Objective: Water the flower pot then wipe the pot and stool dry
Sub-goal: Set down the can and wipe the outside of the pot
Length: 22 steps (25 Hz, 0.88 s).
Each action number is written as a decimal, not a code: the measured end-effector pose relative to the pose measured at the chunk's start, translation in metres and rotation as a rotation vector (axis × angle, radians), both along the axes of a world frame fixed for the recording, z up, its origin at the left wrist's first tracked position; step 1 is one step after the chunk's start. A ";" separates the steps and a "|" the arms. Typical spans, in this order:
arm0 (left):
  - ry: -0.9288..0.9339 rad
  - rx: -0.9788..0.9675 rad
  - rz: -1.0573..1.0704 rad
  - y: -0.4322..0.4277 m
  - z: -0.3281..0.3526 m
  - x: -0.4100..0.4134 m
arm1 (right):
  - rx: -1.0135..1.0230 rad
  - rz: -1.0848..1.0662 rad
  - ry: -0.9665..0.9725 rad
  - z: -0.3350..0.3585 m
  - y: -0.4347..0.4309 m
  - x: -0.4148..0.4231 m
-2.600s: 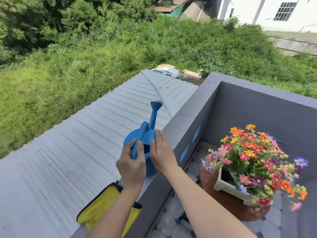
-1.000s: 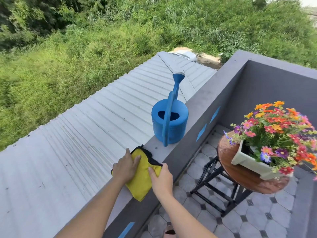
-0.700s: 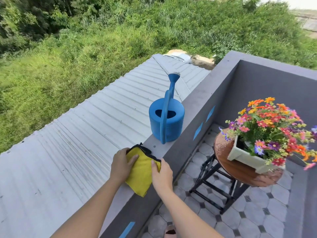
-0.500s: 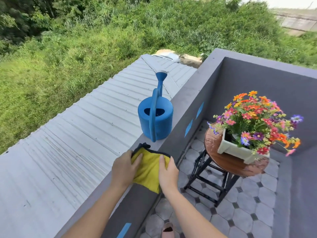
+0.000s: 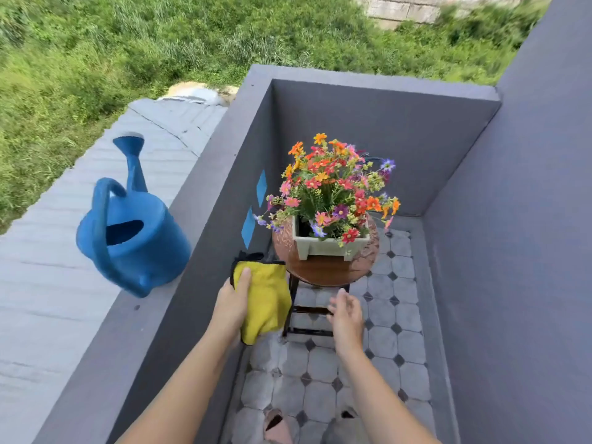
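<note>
The balcony wall [image 5: 205,200] encloses a narrow tiled floor [image 5: 394,347] on three sides; a taller dark wall closes the right. Free room for movement is limited to the strip of floor in front of the stool.

The blue watering can [image 5: 134,238] stands upright on top of the wall, close to its outer edge, spout pointing away. It is set down and untouched. Judgement: the watering step appears complete.

The stool [image 5: 320,270], round and brown, stands near the left wall in the corner. Its top looks glossy and speckled, which may be water. Its dark legs sit below, partly hidden by the cloth.

The flower pot [image 5: 323,246], pale and square, rests on the stool, set toward the far side, leaving a bare crescent nearest the person. Blooms overhang the rim on all sides.

The yellow cloth [image 5: 266,299] hangs in the air just beside the stool's near-left edge, not yet touching it.

The left hand [image 5: 232,307] holds the cloth, thumb pressed on its face, remaining fingers hidden behind it. The right hand [image 5: 346,315] is empty, fingers loosely spread, below the stool's front edge.

Judgement: wiping of pot and stool remains outstanding. The overhanging flowers and the stool's rim need care.
</note>
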<state>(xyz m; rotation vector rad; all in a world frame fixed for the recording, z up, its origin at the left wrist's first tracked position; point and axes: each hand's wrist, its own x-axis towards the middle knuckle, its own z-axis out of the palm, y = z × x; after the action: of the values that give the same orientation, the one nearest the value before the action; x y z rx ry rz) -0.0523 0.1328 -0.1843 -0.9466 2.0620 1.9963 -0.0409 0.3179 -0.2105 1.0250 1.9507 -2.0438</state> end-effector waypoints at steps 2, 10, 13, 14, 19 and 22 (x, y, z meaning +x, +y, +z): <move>0.011 0.074 0.043 0.011 -0.012 -0.020 | 0.055 -0.101 -0.026 -0.007 0.028 -0.023; 0.132 0.203 0.272 0.043 -0.053 -0.091 | -0.006 0.144 0.101 -0.015 0.065 -0.132; 0.187 0.235 0.211 0.054 -0.054 -0.099 | -0.016 0.254 0.084 -0.014 0.062 -0.151; 0.198 0.233 0.188 0.056 -0.055 -0.101 | -0.009 0.279 0.064 -0.012 0.060 -0.156; 0.214 0.225 0.160 0.070 -0.054 -0.099 | 0.251 0.359 0.014 -0.002 0.059 -0.160; 0.235 0.222 0.172 0.074 -0.041 -0.102 | 0.274 0.410 0.015 0.011 0.066 -0.169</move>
<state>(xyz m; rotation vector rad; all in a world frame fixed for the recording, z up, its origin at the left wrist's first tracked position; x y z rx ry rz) -0.1545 0.2064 -0.2250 -0.9113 1.8646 2.4711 -0.2104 0.3839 -0.1997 0.5815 2.2641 -1.6029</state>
